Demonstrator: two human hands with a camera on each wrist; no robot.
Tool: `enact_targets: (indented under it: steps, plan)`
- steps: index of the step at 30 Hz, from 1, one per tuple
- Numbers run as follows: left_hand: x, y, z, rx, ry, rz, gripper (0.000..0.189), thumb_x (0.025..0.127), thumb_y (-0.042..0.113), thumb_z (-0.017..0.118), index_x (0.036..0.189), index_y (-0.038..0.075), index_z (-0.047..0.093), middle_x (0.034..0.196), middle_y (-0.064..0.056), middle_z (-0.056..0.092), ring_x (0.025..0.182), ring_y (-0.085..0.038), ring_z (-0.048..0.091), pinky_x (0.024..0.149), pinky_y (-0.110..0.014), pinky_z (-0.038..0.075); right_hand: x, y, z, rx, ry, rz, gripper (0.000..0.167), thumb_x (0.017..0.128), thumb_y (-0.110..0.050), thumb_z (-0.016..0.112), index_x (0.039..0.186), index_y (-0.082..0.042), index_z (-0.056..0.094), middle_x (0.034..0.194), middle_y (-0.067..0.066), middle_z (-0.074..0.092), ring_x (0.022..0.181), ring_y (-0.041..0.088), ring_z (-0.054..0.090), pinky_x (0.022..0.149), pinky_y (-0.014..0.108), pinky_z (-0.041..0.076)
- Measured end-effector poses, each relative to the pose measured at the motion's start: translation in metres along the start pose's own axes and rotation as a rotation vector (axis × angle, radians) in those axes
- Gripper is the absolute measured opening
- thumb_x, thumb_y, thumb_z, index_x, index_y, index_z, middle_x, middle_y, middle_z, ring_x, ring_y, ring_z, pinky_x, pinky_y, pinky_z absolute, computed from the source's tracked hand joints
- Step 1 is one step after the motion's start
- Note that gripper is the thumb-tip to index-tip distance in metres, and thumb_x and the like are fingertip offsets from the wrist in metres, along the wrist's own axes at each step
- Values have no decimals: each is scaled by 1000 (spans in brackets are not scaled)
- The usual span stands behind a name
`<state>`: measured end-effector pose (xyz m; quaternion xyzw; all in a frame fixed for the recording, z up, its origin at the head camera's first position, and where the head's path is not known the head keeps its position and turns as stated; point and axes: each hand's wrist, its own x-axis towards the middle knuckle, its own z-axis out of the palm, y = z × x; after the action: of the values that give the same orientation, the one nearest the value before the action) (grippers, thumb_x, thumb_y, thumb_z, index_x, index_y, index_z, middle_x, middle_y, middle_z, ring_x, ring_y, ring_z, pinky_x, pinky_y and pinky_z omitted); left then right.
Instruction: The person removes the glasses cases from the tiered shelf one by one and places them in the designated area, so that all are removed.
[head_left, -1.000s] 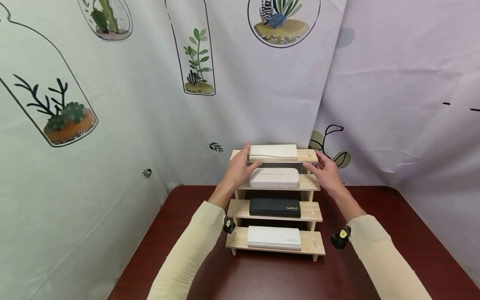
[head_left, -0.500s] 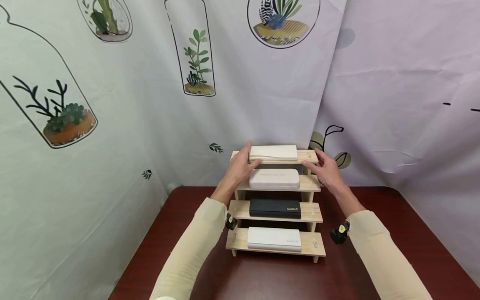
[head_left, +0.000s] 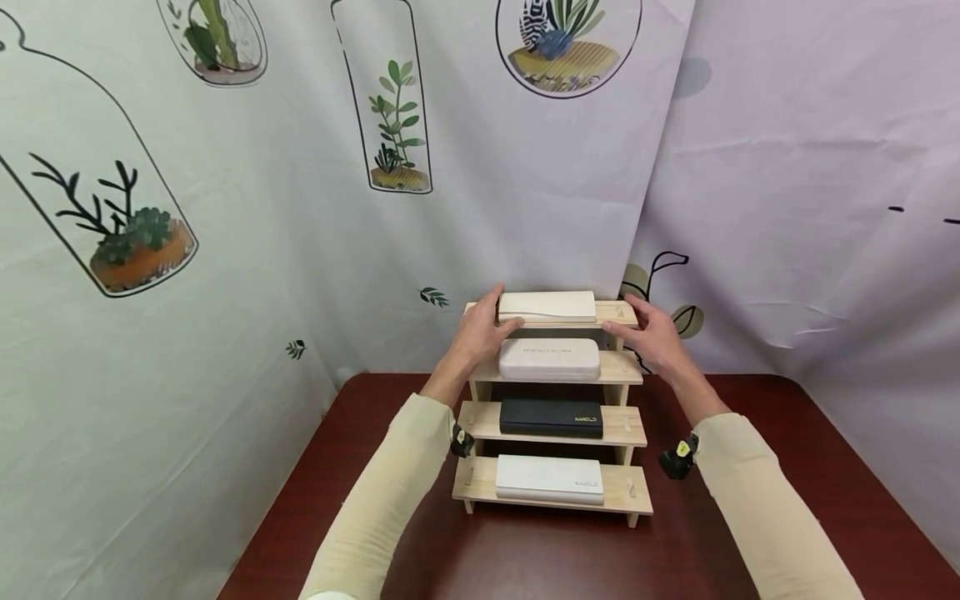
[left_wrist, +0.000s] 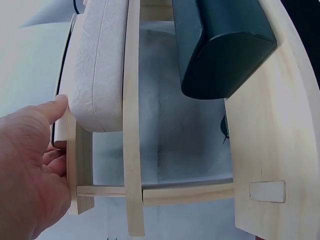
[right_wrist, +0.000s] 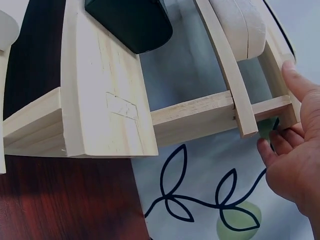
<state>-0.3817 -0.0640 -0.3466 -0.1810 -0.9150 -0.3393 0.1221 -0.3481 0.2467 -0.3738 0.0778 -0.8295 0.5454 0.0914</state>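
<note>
A light wooden tiered rack (head_left: 617, 312) stands on the table in the head view, with one glasses case on each shelf. My left hand (head_left: 474, 335) grips the top shelf's left end, thumb along its front edge and fingers beside the flat cream case (head_left: 547, 306). At the right end my right hand (head_left: 657, 340) holds the same shelf, thumb in front. In the right wrist view its fingers (right_wrist: 280, 142) curl behind the board. Below sit a rounded off-white case (head_left: 549, 358), a black case (head_left: 551, 417) and a white case (head_left: 549, 479).
The rack stands on a dark red table (head_left: 555, 558), near its back edge. Behind it hangs a pale cloth backdrop (head_left: 525, 225) printed with plants in jars. A small black device (head_left: 677, 460) sits at the right wrist.
My right hand has shifted slightly left along the top shelf's end. The left hand stays at its end, its forearm a little more upright than a second ago. Rack and cases look unmoved.
</note>
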Motion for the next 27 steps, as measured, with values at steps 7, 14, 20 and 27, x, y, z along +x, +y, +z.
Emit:
enact_targets:
  steps: [7, 14, 20, 27]
  plan:
    - [2, 0, -1, 25, -2, 2, 80, 104, 36, 72, 167, 6, 32, 167, -14, 41, 153, -32, 40, 124, -46, 35, 1, 0, -1, -15, 13, 12, 90, 102, -31, 76, 169, -3, 23, 164, 29, 37, 148, 43, 43, 120, 56, 38]
    - [3, 0, -4, 0, -16, 3, 82, 102, 33, 75, 166, 4, 32, 167, -15, 40, 153, -32, 39, 125, -45, 34, 2, 2, -1, -15, 13, 17, 89, 101, -29, 77, 168, -2, 24, 163, 30, 39, 147, 43, 44, 119, 57, 39]
    - [4, 2, -6, -27, -35, -34, 83, 102, 31, 76, 167, 6, 31, 167, -15, 40, 153, -31, 39, 125, -44, 34, 1, 0, -1, -23, 23, 19, 90, 101, -30, 78, 168, -3, 25, 162, 29, 40, 146, 43, 45, 119, 56, 39]
    - [3, 2, -6, -50, -41, -49, 83, 102, 30, 76, 168, 8, 31, 168, -14, 40, 153, -31, 39, 124, -45, 34, -1, -1, -1, -25, 31, 28, 91, 99, -33, 79, 168, -4, 27, 162, 29, 41, 147, 44, 44, 119, 57, 39]
